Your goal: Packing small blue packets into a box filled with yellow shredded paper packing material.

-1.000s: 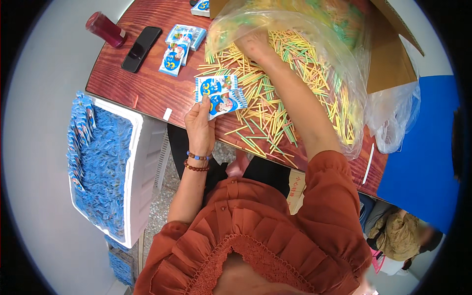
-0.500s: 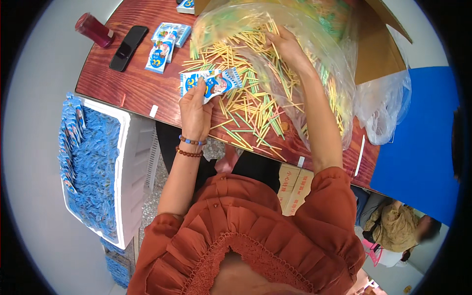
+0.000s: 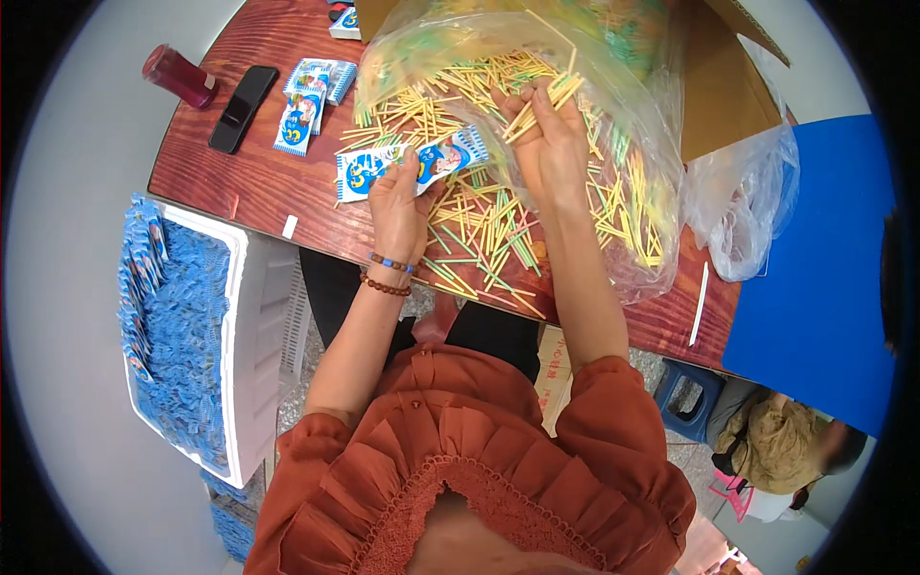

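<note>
My left hand (image 3: pixel 398 203) grips a blue-and-white printed packet (image 3: pixel 454 158), thumb on top, over the near part of the pile. A small bunch of thin yellow sticks (image 3: pixel 529 113) is pinched in the fingers of my right hand (image 3: pixel 558 144), to the right of the packet. One long bent stick pokes up above that hand. Under and around both hands lie many loose sticks (image 3: pixel 484 213) in yellow, green and pink, spilling from a large clear plastic bag (image 3: pixel 422 38). Whether the packet is torn at an end, I cannot tell.
More packets (image 3: pixel 301 120), a black phone (image 3: pixel 243 108) and a red-filled jar (image 3: pixel 180 76) are on the wooden table's left. A white foam box (image 3: pixel 236 335) of blue packets stands below left. To the right are a cardboard box (image 3: pixel 733 91), a crumpled plastic bag (image 3: pixel 738 211) and a seated person (image 3: pixel 778 446).
My right hand has come back from the bag toward me and now holds a bunch of sticks. The left hand with its packet has shifted slightly right and nearer.
</note>
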Tool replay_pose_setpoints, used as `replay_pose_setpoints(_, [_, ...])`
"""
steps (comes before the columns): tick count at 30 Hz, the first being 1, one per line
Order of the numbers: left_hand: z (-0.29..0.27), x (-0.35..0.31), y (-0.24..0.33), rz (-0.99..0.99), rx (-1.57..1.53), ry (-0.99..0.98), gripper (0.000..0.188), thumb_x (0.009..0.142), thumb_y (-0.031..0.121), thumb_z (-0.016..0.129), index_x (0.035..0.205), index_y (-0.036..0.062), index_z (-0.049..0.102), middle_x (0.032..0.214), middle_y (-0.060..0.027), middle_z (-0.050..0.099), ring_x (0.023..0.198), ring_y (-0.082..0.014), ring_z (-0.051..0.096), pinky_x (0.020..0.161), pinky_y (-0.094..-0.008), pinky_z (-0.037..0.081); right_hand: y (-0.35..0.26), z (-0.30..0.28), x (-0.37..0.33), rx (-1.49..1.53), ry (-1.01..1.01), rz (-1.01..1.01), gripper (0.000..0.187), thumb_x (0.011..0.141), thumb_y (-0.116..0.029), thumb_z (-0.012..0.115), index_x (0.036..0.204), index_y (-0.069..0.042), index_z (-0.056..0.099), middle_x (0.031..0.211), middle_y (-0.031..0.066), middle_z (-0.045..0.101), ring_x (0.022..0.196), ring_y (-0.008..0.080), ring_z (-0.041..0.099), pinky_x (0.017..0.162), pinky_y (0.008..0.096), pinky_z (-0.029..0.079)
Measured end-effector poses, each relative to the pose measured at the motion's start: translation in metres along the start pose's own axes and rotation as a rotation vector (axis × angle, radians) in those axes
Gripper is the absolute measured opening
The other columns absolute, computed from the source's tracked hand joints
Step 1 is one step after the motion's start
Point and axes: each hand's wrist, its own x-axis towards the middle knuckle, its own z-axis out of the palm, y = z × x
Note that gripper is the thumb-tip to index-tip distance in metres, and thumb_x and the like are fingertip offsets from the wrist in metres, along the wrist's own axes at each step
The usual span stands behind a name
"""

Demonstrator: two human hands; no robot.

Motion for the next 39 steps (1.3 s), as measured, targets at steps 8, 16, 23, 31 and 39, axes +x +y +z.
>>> replay_pose_setpoints(8, [0.001,-0.006,0.001,0.031,-0.010,-0.026,0.020,0.096,0.021,0.058,0.084,0.0066,0.063,0.085,-0.0005,0.066,0.075,-0.0064,0.061,0.069,-0.0256,0.054,0.021,0.036,-0.032,-0.087,-0.060,-0.316,0.008,0.098,-0.008,0.048,0.106,-0.005,0.050,0.096,0.0047,0.054,0.091,0.0146,0.056,0.095,0.0375,0.046])
replay_pose_setpoints(16, [0.010,-0.011,-0.001,0.052,-0.085,-0.048,0.021,0.097,0.021,0.056,0.092,0.0035,0.065,0.089,-0.0024,0.067,0.077,-0.0081,0.062,0.071,-0.0280,0.056,0.043,0.038,-0.044,-0.267,-0.038,-0.372,0.013,0.100,-0.015,0.046,0.108,-0.005,0.048,0.097,0.0089,0.059,0.122,0.0260,0.050,0.100,0.0397,0.039])
replay_pose_setpoints(23, [0.005,-0.005,-0.015,0.069,-0.176,-0.076,0.022,0.098,0.022,0.052,0.098,0.0034,0.064,0.096,-0.0050,0.067,0.085,-0.0119,0.063,0.077,-0.0313,0.055,0.037,0.047,-0.054,-0.462,0.023,-0.351,0.031,0.101,-0.021,0.036,0.119,0.000,0.050,0.129,0.0197,0.053,0.131,0.0289,0.041,0.107,0.0420,0.030])
replay_pose_setpoints(31, [0.009,-0.004,-0.014,0.057,-0.276,-0.091,0.022,0.099,0.022,0.051,0.101,0.0033,0.063,0.102,-0.0067,0.066,0.091,-0.0158,0.063,0.081,-0.0333,0.052,0.035,0.026,-0.047,-0.261,-0.148,-0.182,0.041,0.099,-0.019,0.037,0.130,0.006,0.047,0.139,0.0184,0.045,0.130,0.0234,0.040,0.110,0.0357,0.029])
replay_pose_setpoints(39, [0.003,0.000,-0.011,0.084,-0.281,-0.089,0.018,0.098,0.021,0.053,0.100,0.0059,0.063,0.100,-0.0043,0.066,0.090,-0.0150,0.062,0.080,-0.0339,0.052,0.021,0.017,-0.039,-0.799,-0.347,-0.153,0.055,0.101,-0.037,0.037,0.141,0.002,0.037,0.144,0.0171,0.039,0.136,0.0246,0.034,0.112,0.0351,0.023])
